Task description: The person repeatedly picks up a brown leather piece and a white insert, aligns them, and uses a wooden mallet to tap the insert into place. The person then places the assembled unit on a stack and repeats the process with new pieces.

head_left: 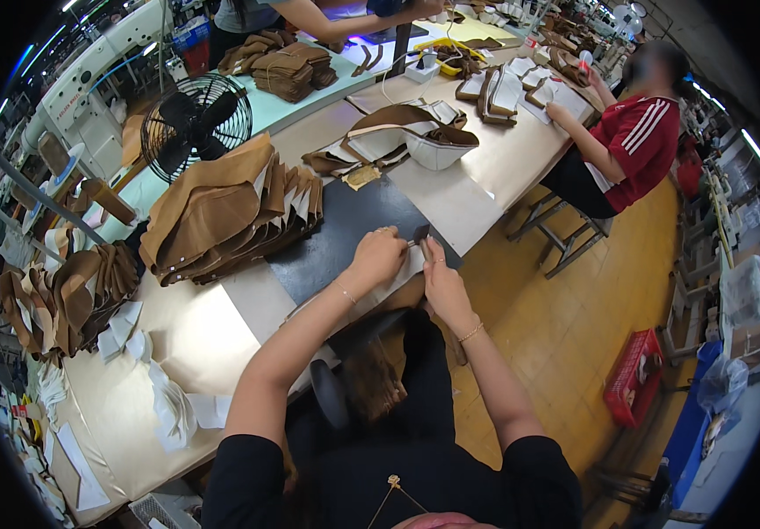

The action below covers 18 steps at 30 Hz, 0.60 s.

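At the near edge of the table, both my hands are closed on a brown piece of sheet material with a white side (408, 269); it hangs partly over the edge. My left hand (378, 256) has its fingers bent over the piece. My right hand (444, 286) pinches the same piece close beside it. A small dark thing (420, 234) shows at my fingertips, too small to name. Under and beyond the hands lies a dark grey mat (353, 216). To its left rises a large stack of brown cut pieces (212, 207), and beyond it lie curved brown-and-white pieces (406, 137).
A black fan (196, 123) stands behind the stack. White scraps (173, 406) and more brown pieces (71, 295) lie at the left. A person in a red shirt (644, 145) sits on a stool at the right, handling pieces. A red crate (633, 379) is on the floor.
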Tool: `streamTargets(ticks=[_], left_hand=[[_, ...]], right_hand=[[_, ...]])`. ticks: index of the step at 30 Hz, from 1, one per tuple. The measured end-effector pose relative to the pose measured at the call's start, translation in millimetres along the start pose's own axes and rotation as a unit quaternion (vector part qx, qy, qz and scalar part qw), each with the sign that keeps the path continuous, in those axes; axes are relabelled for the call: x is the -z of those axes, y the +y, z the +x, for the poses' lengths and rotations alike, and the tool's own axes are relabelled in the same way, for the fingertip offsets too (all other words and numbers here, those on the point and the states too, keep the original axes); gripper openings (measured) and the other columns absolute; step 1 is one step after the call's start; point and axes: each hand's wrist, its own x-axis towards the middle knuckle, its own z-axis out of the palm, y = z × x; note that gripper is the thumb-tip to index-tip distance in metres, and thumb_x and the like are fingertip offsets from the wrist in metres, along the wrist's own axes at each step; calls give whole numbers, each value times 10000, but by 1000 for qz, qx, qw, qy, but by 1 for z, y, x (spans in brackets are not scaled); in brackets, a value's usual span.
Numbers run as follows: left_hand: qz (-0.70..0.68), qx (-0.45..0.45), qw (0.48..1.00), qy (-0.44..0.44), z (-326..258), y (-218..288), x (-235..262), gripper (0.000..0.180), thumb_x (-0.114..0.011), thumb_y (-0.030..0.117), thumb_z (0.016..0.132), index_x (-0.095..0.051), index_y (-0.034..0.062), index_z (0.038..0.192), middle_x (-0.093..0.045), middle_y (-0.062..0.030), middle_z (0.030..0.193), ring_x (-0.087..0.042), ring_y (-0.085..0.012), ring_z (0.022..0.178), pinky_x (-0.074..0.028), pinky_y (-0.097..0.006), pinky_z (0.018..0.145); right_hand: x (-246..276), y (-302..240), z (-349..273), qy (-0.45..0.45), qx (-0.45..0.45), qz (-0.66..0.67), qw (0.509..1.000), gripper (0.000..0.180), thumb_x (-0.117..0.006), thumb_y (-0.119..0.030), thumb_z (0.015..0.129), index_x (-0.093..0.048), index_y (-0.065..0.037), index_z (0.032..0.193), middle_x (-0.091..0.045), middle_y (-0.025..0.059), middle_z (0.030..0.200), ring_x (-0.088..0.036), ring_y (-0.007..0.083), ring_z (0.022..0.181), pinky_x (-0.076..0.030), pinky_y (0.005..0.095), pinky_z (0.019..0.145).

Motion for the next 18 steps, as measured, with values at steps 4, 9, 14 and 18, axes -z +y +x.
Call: streamTargets(ticks=[4,9,14,18], left_hand=[[-86,50,995,-10,-5,-13,6,168,-699,173,814,-738,62,933,-640,-129,963,-624,-326,965,-501,-422,867],[47,-31,998,41,-14,-1,2,154,-642,196,870,-737,76,892,-629,-98,937,-627,-291,922,-483,-421,800],[129,-52,988,71,-15,0,-4,196,-602,205,911,-717,68,830,-621,-85,913,-617,-271,938,-462,-415,790],[115,-27,991,69,-18,1,-7,171,-639,212,882,-729,68,863,-631,-91,930,-611,-274,988,-462,-413,826]], right_hand=[[20,-9,12,-117,-95,-16,988,494,-441,-162,1014,-287,-41,1467,-657,309,934,-629,498,854,-496,578,741],[13,-22,2,42,2,16,999,474,-403,-221,1043,-294,-83,1483,-636,258,768,-624,441,638,-487,526,624],[7,-7,8,-50,-34,8,998,496,-399,-189,1038,-290,-80,1509,-640,249,786,-628,436,673,-491,523,640],[6,-28,-2,3,3,-8,1000,529,-425,-171,1017,-278,-57,1511,-653,305,909,-639,476,756,-499,561,688]])
